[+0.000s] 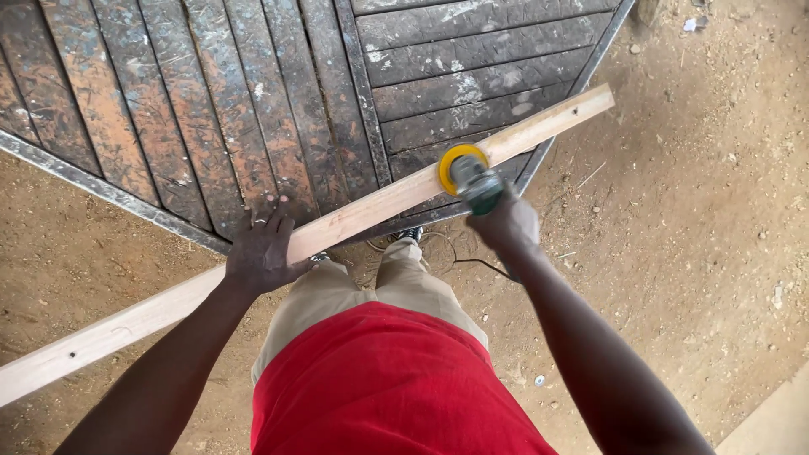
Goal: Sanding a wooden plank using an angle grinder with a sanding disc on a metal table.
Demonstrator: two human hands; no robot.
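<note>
A long pale wooden plank (362, 215) runs diagonally from the lower left to the upper right, resting over a dark weathered wooden panel (253, 93). My left hand (261, 248) presses down flat on the plank near its middle, fingers spread. My right hand (504, 221) grips a green hand-held grinder (479, 187) whose yellow sanding disc (459, 162) sits against the plank's top face further right. A black cord (472, 263) trails from the tool to the ground.
Sandy dirt ground (699, 211) with sawdust and small debris lies to the right and lower left. My legs in tan trousers (396, 282) and a red shirt fill the bottom middle. A pale board edge (771, 421) shows at the lower right corner.
</note>
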